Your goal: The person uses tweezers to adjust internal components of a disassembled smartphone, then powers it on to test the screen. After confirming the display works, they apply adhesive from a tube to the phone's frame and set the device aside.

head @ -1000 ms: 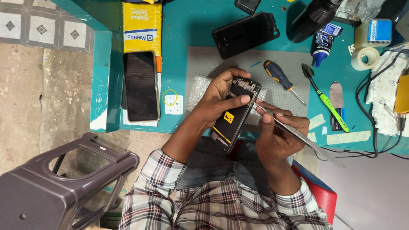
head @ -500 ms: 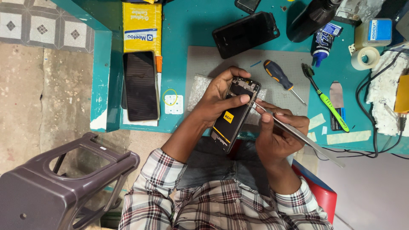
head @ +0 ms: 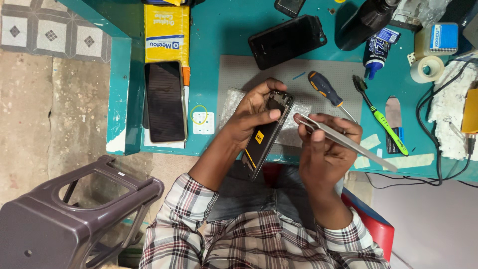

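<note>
Left hand (head: 251, 117) grips opened phone (head: 266, 134) tilted above the grey mat (head: 328, 74). Right hand (head: 326, 147) pinches tweezers (head: 343, 142); tips near phone's top edge, contact unclear. Brace wrists, keep tips shallow, light pressure.

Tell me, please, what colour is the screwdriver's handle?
Dark blue with orange ends, on the screwdriver in the head view.

Plaid shirt in red, white and black, sleeves rolled, grey trousers
</note>
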